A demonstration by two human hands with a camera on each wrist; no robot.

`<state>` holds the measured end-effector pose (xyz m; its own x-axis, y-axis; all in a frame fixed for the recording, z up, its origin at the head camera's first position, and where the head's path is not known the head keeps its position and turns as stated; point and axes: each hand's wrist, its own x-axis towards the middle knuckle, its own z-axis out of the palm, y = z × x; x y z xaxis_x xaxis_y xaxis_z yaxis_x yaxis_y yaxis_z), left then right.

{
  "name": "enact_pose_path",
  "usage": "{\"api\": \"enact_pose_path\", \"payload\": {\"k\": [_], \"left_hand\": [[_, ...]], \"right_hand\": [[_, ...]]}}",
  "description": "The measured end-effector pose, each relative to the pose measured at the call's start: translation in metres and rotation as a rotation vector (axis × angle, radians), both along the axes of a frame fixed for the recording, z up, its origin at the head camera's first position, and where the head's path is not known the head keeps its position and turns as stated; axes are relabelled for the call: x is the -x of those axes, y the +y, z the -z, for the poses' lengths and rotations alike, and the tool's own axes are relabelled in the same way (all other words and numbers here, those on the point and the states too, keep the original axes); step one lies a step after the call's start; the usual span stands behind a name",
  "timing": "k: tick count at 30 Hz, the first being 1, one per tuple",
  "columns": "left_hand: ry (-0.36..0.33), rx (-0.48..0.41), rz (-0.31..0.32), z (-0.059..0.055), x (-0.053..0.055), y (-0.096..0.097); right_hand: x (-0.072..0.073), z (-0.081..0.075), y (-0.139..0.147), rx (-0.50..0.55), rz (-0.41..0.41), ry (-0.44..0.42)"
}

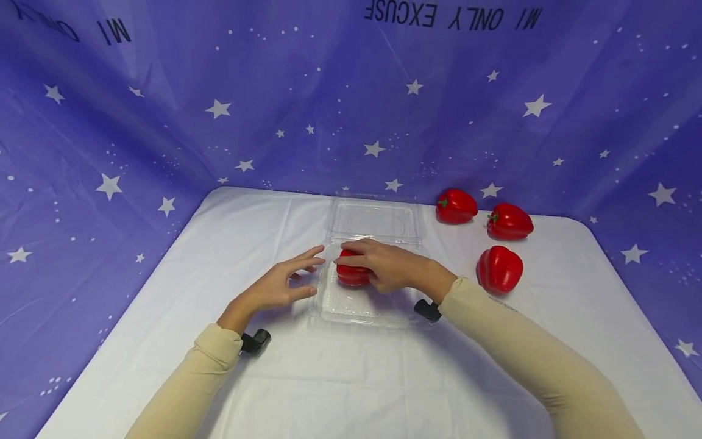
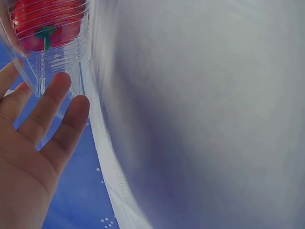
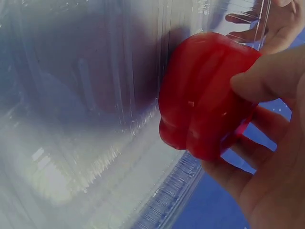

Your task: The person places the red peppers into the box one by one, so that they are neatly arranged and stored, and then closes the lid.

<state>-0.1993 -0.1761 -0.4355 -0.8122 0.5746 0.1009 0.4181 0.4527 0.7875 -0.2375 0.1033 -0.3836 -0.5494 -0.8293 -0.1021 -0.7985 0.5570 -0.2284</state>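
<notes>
A red bell pepper (image 1: 353, 275) sits in the left back part of a clear plastic clamshell container (image 1: 351, 310), whose lid (image 1: 375, 221) lies folded back behind it. My right hand (image 1: 392, 266) grips this pepper from above, thumb on one side and fingers round the other, as the right wrist view shows on the pepper (image 3: 205, 95). Beside the container's left wall is my left hand (image 1: 278, 284), fingers spread and holding nothing. Through the ribbed wall in the left wrist view, the pepper's green stem (image 2: 46, 34) shows. Whether the left fingertips touch the wall I cannot tell.
Three more red bell peppers lie right of the container: one at the back (image 1: 457, 207), another farther right (image 1: 510, 222), and a nearer one (image 1: 499, 270). White cloth (image 1: 351, 378) covers the table. A blue star-printed curtain (image 1: 329, 91) stands behind and at the sides.
</notes>
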Motion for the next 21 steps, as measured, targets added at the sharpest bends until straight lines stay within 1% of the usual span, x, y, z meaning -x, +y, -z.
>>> {"api": "enact_pose_path", "payload": {"k": [3,8,15,21], "left_hand": [[-0.009,0.002,0.001,-0.0018,0.0001,0.0007],[-0.009,-0.001,0.003,-0.0021,-0.0005,-0.0005],[-0.010,-0.005,0.003,-0.0004,-0.0014,-0.0004],[-0.006,0.008,0.003,0.0002,-0.0019,0.0004]], "right_hand": [[-0.0002,-0.0010,0.0021,0.010,0.011,-0.004],[0.0007,-0.0005,0.0025,0.033,0.020,0.019],[0.0026,0.0026,-0.0028,0.032,-0.018,0.097],[0.0022,0.0022,-0.0053,0.027,-0.015,0.106]]}}
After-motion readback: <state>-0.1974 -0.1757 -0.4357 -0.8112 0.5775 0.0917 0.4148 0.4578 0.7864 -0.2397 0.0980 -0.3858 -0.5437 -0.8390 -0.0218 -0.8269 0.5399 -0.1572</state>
